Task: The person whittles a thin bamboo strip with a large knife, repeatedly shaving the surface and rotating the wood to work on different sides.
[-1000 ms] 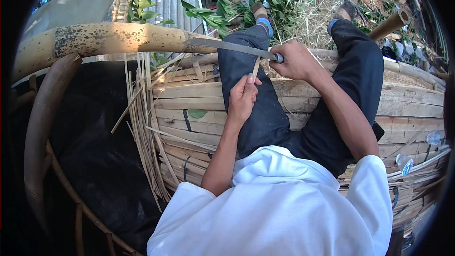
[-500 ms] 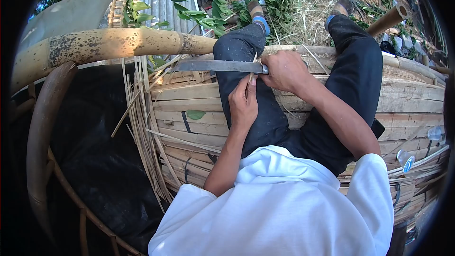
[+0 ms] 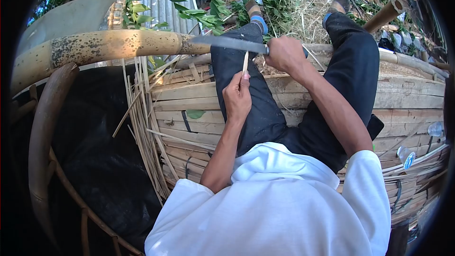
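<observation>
My left hand pinches a thin, pale bamboo strip between thumb and fingers, its tip pointing away from me over my left thigh. A long-bladed machete is in my right hand, the fingers wrapped round its handle. Its blade points left, slightly blurred, and passes right by the far tip of the strip. The lower end of the strip is hidden in my left hand.
I sit on a slatted bamboo platform. Many thin bamboo strips lie to my left beside black sheeting. A thick bamboo pole crosses at far left. Plastic cups and a black phone-like object lie to the right.
The machete has moved up and away from my left hand, its blade now tilted. My left hand has drawn slightly back, and more of the strip shows.
</observation>
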### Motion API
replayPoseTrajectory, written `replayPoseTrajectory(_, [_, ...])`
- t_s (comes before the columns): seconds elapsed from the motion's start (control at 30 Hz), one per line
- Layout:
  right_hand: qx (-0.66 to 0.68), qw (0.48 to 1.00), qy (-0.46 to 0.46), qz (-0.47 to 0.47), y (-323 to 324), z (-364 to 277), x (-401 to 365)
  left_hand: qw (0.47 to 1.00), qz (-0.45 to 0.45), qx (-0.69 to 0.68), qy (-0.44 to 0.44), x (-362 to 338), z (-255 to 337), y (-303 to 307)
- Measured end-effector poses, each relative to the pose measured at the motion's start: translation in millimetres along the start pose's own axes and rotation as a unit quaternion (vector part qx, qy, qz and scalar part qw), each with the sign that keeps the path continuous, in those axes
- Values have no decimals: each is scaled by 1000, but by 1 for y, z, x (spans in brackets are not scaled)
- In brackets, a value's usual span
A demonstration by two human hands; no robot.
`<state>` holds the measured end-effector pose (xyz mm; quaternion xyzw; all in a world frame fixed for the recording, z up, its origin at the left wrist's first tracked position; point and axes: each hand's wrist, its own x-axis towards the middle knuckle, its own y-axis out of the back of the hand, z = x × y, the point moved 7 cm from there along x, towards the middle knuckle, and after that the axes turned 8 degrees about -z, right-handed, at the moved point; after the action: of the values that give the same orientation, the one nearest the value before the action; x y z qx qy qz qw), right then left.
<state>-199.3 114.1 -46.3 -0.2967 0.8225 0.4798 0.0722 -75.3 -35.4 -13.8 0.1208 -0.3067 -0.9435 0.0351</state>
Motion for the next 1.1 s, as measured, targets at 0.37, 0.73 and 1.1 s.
replayPoseTrajectory(0.37, [149,988,31,35,12,13,-4,973,-79,-209,56,6,-12,-1])
replayPoseTrajectory(0.73, [45,970,231,59,-5,-36,-20,949,-136,-273,78,6,-16,-10])
replayPoseTrajectory(1.1, [-14,990,141,-1,-12,-26,-6,997,-59,-49,-6,11,-2,-5])
